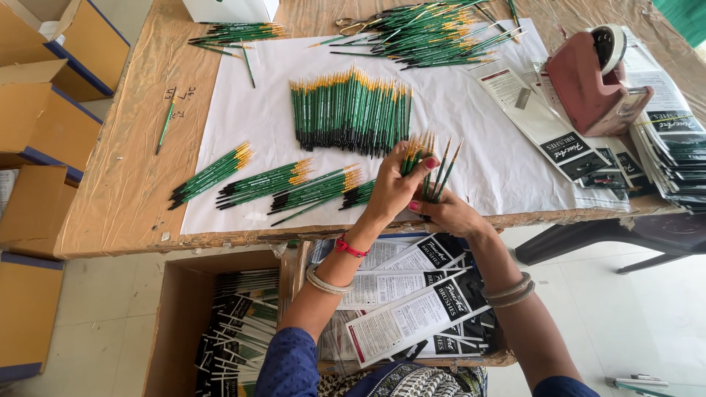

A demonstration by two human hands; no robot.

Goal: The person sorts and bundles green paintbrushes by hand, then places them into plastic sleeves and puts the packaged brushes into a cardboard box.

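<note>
Left hand [397, 187] — fingers curled around a small fan of green-handled paintbrushes [430, 165], bristle tips pointing away from the person. Right hand [448, 213] — just beside and below the left, fingers pinching the lower handles of the same fan.

Directly beyond the hands: a neat row of brushes [351, 110] laid on a white paper sheet [471, 125]. To the left of the left hand: four small sorted bundles [272, 184]. Far beyond: a loose brush heap [434, 33] with scissors [357, 24]. Right of the right hand: a red tape dispenser [592, 81] and stacked printed packets [669, 132]. Below the hands, off the tabletop [125, 184]: a cardboard box of filled packets [235, 323].
</note>
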